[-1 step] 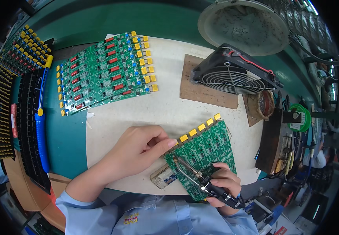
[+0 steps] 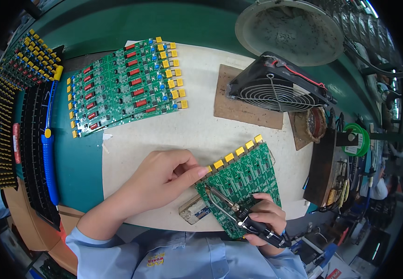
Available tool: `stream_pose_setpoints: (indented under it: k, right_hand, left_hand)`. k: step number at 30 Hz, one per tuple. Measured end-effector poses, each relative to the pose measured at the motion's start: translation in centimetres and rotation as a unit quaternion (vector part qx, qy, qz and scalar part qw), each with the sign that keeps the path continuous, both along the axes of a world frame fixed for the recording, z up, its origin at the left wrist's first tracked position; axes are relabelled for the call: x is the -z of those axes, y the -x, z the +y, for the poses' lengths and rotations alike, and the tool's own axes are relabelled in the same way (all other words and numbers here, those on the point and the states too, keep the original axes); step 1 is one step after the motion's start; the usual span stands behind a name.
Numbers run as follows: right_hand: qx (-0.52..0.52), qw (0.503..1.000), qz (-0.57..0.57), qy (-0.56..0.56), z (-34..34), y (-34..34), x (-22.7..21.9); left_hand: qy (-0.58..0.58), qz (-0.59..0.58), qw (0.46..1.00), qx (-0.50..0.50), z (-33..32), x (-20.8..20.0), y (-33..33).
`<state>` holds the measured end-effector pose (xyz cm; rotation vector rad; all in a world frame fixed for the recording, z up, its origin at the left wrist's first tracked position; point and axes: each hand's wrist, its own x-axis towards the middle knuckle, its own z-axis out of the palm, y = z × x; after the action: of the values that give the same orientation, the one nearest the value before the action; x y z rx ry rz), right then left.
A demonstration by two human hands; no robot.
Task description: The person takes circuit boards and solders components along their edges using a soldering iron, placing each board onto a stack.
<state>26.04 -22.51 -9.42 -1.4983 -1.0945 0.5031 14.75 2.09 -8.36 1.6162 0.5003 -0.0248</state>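
Observation:
A green circuit board [image 2: 243,179] lies tilted in front of me, with yellow block-shaped components [image 2: 230,157] along its far edge. At the board's left corner, my left hand [image 2: 169,179] pinches the yellow component [image 2: 209,169] at the end of that row between thumb and bent fingers. My right hand [image 2: 269,218] grips a black-handled soldering iron [image 2: 257,229] over the near part of the board. A thin curved metal tube [image 2: 221,209] runs alongside the iron's shaft. Its tip meets the board near the left corner, just below my left thumb.
Several similar boards [image 2: 113,88] lie overlapped at the back left. A fan [image 2: 276,88] stands on brown board beneath a round extraction hood [image 2: 290,32]. At left are a black rack [image 2: 36,153], a blue tool [image 2: 49,158] and more boards. A green spool [image 2: 357,139] hangs right.
My left thumb has drawn back slightly, so more of the yellow component shows. The soldering iron and board look the same.

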Motion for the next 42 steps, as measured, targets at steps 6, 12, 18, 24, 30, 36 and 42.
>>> stream_pose_setpoints:
  k: [6,12,18,24,30,36,42]
  right_hand:
    - [-0.011,0.999,-0.038,0.026,-0.06,-0.07,0.15]
    - [-0.017,0.999,-0.041,0.028,-0.03,-0.08,0.09]
    - [-0.020,0.998,-0.045,0.026,-0.12,-0.16,0.41]
    - [-0.025,0.999,-0.039,0.023,-0.17,-0.33,0.47]
    - [-0.021,0.998,-0.048,0.023,-0.18,-0.22,0.47]
    - [0.052,0.995,0.068,-0.044,0.04,0.28,0.32]
    - [0.009,1.000,-0.003,-0.012,0.19,0.11,0.01]
  left_hand:
    - [0.050,0.006,0.999,0.007,0.13,0.25,0.71]
    - [0.059,0.019,0.998,0.023,0.41,0.12,0.65]
    - [0.057,0.023,0.997,0.045,0.52,0.30,0.70]
    - [0.050,0.017,0.997,0.055,0.59,0.21,0.52]
    - [0.061,0.016,0.996,0.060,0.69,0.23,0.46]
    - [0.047,-0.018,0.999,0.020,0.21,0.74,0.51]
    - [0.036,0.001,0.999,0.012,0.17,0.50,0.48]
